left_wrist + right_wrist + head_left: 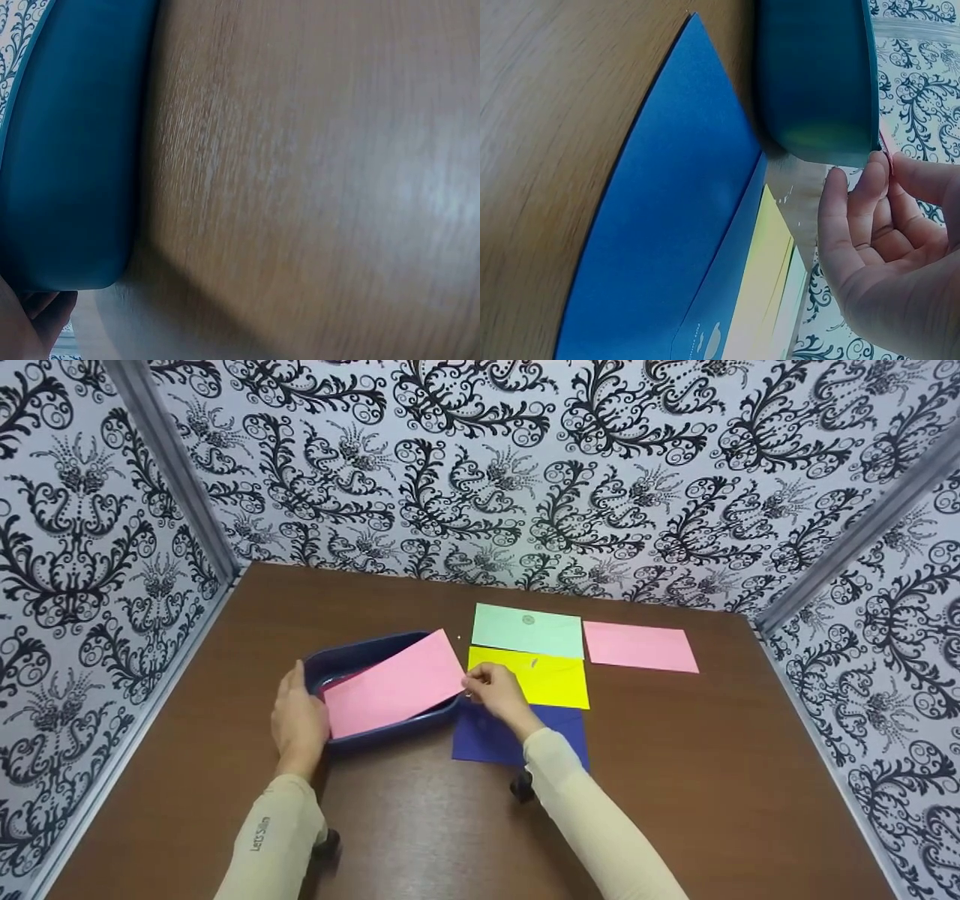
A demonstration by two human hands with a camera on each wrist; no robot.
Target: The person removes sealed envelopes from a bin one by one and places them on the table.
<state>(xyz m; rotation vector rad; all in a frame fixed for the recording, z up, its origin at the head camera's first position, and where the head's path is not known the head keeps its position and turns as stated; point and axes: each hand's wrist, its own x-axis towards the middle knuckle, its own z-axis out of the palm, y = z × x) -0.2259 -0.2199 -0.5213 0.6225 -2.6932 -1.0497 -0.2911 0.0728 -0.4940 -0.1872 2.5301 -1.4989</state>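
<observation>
A dark blue tub (397, 730) sits on the table, a pink envelope (397, 682) slanting across its top with one end inside. My left hand (298, 724) holds the tub's left end, fingers along the outer wall. Part of that hand's fingers (54, 315) shows at the tub's end in the left wrist view. Between thumb and fingertips, my right hand (496, 690) pinches the pink envelope's right corner, at the tub's right end. From the right wrist, only a thin pink edge shows at the pinch, and the remaining fingers are bent.
Right of the tub, a green envelope (525, 634), a yellow envelope (562, 682) and a blue envelope (487, 739) lie in a column. Another pink envelope (641, 646) lies farther right. Patterned walls (480, 472) surround the brown table (675, 780) at back and sides.
</observation>
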